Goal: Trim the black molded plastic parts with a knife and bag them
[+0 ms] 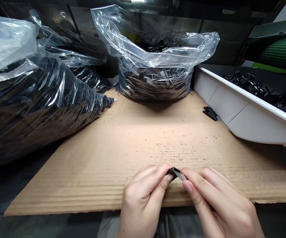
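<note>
In the head view, the left hand (143,195) pinches a small, black, hollow plastic part (173,171) between thumb and forefinger, above the near edge of a flat tan cardboard sheet (123,138); the right hand (219,198) grips a thin, flat, silvery blade-like piece (181,175) between thumb and fingertips, its end at the part's open rim. Whether the two touch or barely miss is too small to tell. If the piece is as sharp as it looks, a slip off the rim could nick the left thumb, which sits right beside it, and pressing too hard could gouge the plastic. The part offers little to hold, so a loose pinch could let it twist or drop over the cardboard's near edge. Fine dark specks (172,152) litter the sheet and could cling to anything laid there. Two or so loose flat black pieces (210,113) lie just beside the white plastic tray (214,87), where a sleeve could sweep them off. The bulging clear plastic bag of black pieces (155,61) gapes at the top, so a knock could spill it.
</note>
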Tool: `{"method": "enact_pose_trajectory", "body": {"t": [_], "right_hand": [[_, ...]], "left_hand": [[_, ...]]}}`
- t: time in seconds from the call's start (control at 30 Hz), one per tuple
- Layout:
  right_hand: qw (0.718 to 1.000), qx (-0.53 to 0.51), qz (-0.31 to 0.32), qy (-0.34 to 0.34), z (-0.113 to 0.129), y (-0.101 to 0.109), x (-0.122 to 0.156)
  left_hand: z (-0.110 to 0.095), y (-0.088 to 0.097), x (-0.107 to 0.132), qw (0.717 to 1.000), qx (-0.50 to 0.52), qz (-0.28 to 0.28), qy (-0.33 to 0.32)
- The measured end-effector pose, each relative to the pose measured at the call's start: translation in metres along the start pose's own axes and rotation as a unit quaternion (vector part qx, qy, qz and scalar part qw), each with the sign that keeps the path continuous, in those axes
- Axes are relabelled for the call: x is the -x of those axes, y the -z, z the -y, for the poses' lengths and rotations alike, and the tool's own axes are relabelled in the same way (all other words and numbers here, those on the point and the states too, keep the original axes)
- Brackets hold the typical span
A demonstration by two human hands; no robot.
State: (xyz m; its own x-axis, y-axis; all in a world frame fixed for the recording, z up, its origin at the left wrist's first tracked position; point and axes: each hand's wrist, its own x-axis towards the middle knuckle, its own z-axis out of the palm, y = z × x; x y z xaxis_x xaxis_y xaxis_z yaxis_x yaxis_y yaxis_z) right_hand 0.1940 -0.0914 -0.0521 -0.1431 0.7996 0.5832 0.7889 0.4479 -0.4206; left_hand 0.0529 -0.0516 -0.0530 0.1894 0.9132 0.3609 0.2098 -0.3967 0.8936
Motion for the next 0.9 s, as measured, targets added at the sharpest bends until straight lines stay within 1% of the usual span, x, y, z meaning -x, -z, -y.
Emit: {"method": "enact_pose_trajectory", "body": {"t": [0.17,0.27,0.37,0.47,0.53,0.67,0.77,0.8,0.9], "right_hand": [[0.997,0.063,0.001,-0.037,-0.012,0.002,-0.001],[0.998,0.041,0.000,-0.047,-0.014,0.005,-0.001],[1.000,0.005,-0.009,-0.025,-0.008,0.008,0.002],[1.000,0.008,-0.013,0.009,-0.002,0.008,0.007],[1.000,0.017,-0.015,0.020,0.000,0.006,0.010],[0.999,0.030,-0.005,0.011,-0.001,0.004,0.009],[0.999,0.035,-0.011,0.003,-0.004,0.002,0.007],[0.999,0.041,-0.014,-0.007,-0.006,0.002,0.007],[0.997,0.054,-0.011,-0.044,-0.011,0.003,0.005]], "left_hand": [[0.001,0.000,0.003,1.000,0.016,0.010,-0.001],[0.001,0.000,0.002,1.000,0.013,0.016,0.007],[0.000,-0.001,0.001,1.000,0.007,0.016,0.021],[-0.002,-0.001,0.000,1.000,0.013,0.013,0.024],[-0.003,0.000,0.001,1.000,0.017,0.012,0.022],[-0.004,-0.001,0.002,1.000,0.015,0.011,0.020],[-0.003,-0.001,0.003,0.999,0.027,0.010,0.024],[-0.002,0.000,0.003,0.998,0.042,0.020,0.030],[-0.001,0.002,0.002,0.991,0.087,0.074,0.064]]}}
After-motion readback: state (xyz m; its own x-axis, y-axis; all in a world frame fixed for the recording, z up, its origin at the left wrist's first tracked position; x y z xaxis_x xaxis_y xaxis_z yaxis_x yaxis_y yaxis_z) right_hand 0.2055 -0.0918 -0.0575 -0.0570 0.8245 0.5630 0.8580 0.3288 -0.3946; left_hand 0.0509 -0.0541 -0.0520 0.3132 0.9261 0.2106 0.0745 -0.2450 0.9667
